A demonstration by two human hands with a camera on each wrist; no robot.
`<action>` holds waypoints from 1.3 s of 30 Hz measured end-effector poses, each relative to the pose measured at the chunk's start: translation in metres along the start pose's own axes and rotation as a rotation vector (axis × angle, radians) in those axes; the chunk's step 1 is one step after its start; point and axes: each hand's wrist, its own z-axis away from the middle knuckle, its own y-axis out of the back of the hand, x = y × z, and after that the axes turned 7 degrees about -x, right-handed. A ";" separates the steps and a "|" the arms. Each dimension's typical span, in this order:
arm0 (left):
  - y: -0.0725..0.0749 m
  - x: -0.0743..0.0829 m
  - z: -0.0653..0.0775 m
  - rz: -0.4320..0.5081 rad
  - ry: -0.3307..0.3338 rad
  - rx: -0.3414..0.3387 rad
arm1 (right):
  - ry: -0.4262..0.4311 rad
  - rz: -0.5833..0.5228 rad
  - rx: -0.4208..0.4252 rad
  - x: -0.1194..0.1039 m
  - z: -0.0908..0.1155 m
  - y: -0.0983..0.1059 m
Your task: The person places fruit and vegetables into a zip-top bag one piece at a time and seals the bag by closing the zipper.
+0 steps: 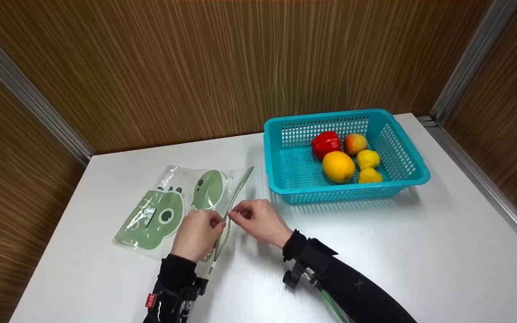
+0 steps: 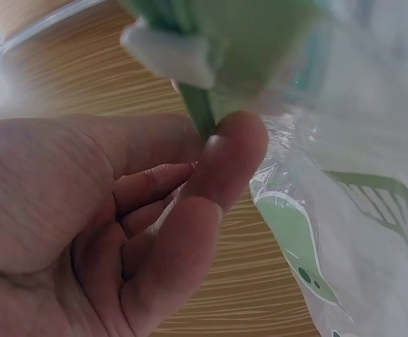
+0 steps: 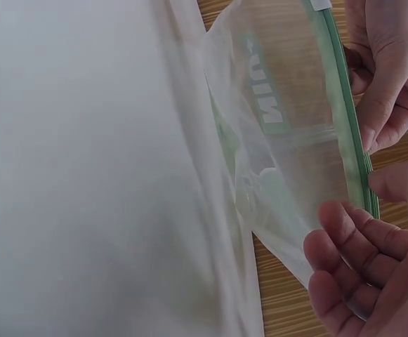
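A clear zip bag (image 1: pixel 153 226) with green cartoon-animal prints lies on the table, its green zip edge (image 1: pixel 242 181) raised on the right side. My left hand (image 1: pixel 198 233) pinches that edge between thumb and forefinger, near its middle. Just across from it, my right hand (image 1: pixel 260 222) holds the same edge, with thumb and fingertips on either side of the strip in the right wrist view. A white zip slider (image 2: pixel 167 56) shows on the strip beyond the left fingertips. The bag's clear body (image 3: pixel 295 168) hangs loosely from the edge.
To the right stands a turquoise plastic basket (image 1: pixel 273 172). It holds a red bell pepper (image 1: pixel 326 144), an orange (image 1: pixel 338 167), a red-yellow peach-like fruit (image 1: pixel 356 144) and two yellow fruits (image 1: pixel 368 159). Wood-grain panels (image 1: pixel 186 67) enclose the white table (image 1: pixel 74 215).
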 end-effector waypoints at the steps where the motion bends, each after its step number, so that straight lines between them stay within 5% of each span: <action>1: 0.000 0.000 0.000 0.001 0.000 0.005 | 0.002 0.001 0.003 0.000 0.000 0.000; 21: 0.006 0.000 0.004 0.063 0.019 0.055 | -0.041 0.071 0.068 0.005 0.000 -0.002; 29: 0.008 -0.003 0.003 -0.021 0.040 0.255 | -0.069 0.130 0.063 0.006 0.000 -0.002; 39: 0.020 -0.010 0.005 -0.062 0.093 0.506 | -0.167 0.148 -0.057 0.015 0.002 -0.002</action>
